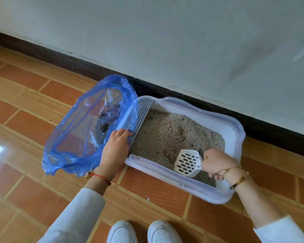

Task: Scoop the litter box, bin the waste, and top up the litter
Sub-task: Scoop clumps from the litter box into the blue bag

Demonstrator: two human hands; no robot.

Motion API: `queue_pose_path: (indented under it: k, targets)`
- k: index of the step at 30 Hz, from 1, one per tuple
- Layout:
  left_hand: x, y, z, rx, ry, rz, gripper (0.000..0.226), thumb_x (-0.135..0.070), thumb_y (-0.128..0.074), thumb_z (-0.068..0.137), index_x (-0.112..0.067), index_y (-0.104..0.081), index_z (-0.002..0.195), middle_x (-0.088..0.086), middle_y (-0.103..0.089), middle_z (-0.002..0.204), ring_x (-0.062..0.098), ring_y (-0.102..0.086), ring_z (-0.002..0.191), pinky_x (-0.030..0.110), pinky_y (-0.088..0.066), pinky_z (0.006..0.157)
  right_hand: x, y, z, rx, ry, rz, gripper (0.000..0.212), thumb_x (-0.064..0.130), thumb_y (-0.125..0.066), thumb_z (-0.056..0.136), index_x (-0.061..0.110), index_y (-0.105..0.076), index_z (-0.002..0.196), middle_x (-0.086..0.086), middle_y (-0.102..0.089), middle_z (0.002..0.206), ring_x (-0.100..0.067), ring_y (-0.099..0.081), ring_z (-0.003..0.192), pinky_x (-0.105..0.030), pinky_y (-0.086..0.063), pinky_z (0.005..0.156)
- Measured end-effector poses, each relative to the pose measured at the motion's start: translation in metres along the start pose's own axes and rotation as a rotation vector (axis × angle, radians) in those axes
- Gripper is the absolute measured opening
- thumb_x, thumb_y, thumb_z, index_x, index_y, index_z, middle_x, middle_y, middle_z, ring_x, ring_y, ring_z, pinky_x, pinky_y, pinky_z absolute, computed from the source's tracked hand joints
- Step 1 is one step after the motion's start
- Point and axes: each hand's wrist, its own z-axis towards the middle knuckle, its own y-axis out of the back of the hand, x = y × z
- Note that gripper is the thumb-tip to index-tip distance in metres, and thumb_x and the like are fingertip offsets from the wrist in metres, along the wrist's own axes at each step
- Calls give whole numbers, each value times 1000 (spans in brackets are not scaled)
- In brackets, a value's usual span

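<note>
A white litter box (pixel 233 130) sits on the tiled floor against the wall, holding grey-brown litter (pixel 167 130). My right hand (pixel 216 163) grips a white slotted scoop (pixel 188 163), whose blade rests low in the litter near the box's front edge. A blue see-through plastic bag (pixel 81 123) stands open just left of the box, with grey clumps (pixel 104 127) at its bottom. My left hand (pixel 115 149) pinches the bag's rim against the box's perforated left step (pixel 140 120).
A dark skirting board (pixel 60 60) and a pale wall (pixel 165 41) run behind the box. Orange floor tiles (pixel 25 155) spread left and in front. My white shoes (pixel 144 232) stand at the bottom centre, close to the box's front edge.
</note>
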Motion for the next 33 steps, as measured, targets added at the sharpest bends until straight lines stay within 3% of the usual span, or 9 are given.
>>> queue_pose_path:
  k: [7, 14, 23, 33]
  targets:
    - [0, 1, -1, -1, -16, 2, 33, 8, -54, 88, -7, -65, 115, 7, -63, 114, 31, -54, 109, 42, -50, 91, 15, -40, 26, -4, 105, 296, 15, 12, -53, 86, 13, -49, 72, -5, -69, 60, -15, -56, 40, -22, -46, 41]
    - [1, 2, -1, -9, -33, 2, 34, 10, -57, 85, -7, -66, 113, 7, -64, 112, 32, -56, 105, 43, -52, 87, 22, -43, 44, 57, 165, 564, 16, 16, -61, 90, 10, -52, 78, -5, -69, 61, -18, -55, 42, -25, -45, 42]
    - [5, 0, -1, -4, -24, -20, 36, 9, -55, 86, -9, -67, 115, 5, -64, 118, 30, -55, 112, 41, -52, 89, 11, -24, 18, -178, 345, 786, 16, 9, -61, 90, 5, -52, 77, -10, -69, 66, -19, -53, 43, -28, -45, 46]
    - [8, -1, -1, -2, -17, -33, 33, 6, -55, 88, -11, -66, 114, 2, -63, 122, 26, -53, 116, 38, -50, 94, 23, -6, 8, -284, 332, 821, 15, 10, -62, 89, 3, -56, 78, -10, -70, 66, -21, -53, 46, -31, -47, 47]
